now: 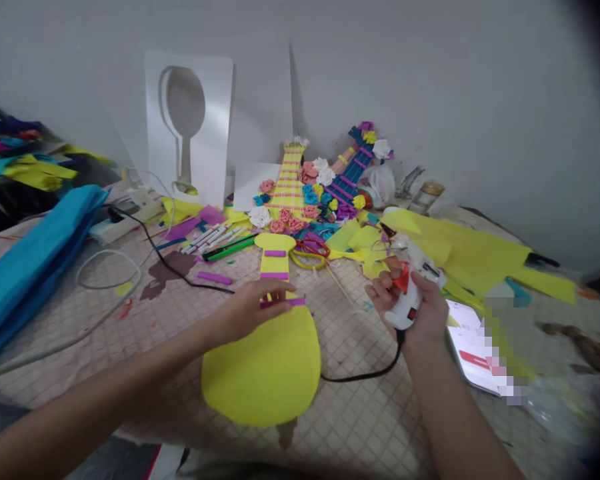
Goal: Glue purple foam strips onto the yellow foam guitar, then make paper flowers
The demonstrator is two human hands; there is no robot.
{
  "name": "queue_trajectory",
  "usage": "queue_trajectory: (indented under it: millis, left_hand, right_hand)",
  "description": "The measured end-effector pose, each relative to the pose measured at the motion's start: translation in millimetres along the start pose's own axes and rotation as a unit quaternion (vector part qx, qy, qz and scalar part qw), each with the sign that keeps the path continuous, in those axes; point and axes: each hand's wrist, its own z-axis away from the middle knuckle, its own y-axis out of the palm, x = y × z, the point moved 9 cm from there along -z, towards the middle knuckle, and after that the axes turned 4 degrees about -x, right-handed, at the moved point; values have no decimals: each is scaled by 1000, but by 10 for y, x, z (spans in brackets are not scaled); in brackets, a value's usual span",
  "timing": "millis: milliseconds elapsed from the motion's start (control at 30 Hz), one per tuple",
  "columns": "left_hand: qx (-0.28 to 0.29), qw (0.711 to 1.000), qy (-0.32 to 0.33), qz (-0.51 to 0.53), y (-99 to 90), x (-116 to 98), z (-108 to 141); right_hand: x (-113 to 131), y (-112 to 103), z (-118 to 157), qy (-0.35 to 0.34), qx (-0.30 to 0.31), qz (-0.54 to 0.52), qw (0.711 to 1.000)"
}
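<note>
Near the middle of the counter (370,433) lies a yellow cutout (265,373), guitar-shaped, flat, neck pointing away from the person, and both hands are up around it. The left arm comes in low from the left corner and stretches diagonally across, forearm pretty long and straight. The left hand (260,308) is palm down where the neck meets the round body, fingers kept together, only slightly bent and pointing right. They're on a purple strip (297,302) that runs across there; can't tell if it's pinched or just pressed, since the hand covers part of it. Two more strips sit across the neck further up.

The right arm rises from the lower right, leaning a bit left, with the wrist off the counter. The right hand (430,310) is closed around a white glue gun (399,312), thumb on the right side, fingers curled in on the left by the orange trigger (401,277). Nozzle's tipped up and to the left, well apart from the cutout, and a black cord (365,379) drops from the grip and bends left. Phone (473,353) is just right of that wrist, scissors (307,267) beside the neck.
</note>
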Motion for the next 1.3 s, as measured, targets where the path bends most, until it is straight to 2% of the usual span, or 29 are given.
queue_trajectory:
  millis: [100, 200, 367, 733, 867, 1100, 1167, 1300]
  left_hand:
    - [30, 996, 42, -70, 105, -16, 275]
    - [38, 990, 80, -107, 194, 5, 412]
    - [39, 985, 96, -136, 206, 10, 456]
    - [74, 986, 98, -116, 264, 21, 423]
    - [48, 986, 97, -129, 180, 44, 430]
    - [-35, 983, 52, -172, -173, 146, 545]
    - [-38, 983, 57, -173, -168, 135, 566]
    - [-22, 980, 78, -180, -44, 98, 561]
  right_hand:
    - [-9, -14, 1, 2, -7, 4, 1000]
    - [-22, -28, -1, 1, -17, 13, 1000]
    - [-24, -22, 2, -7, -23, 26, 999]
    - [-48, -35, 18, 5, -23, 16, 1000]
    - [-55, 15, 33, 17, -22, 19, 999]
    - [-79, -40, 24, 25, -33, 3, 999]
    - [-92, -54, 15, 26, -26, 5, 999]
    - [-105, -45, 8, 27, -13, 11, 999]
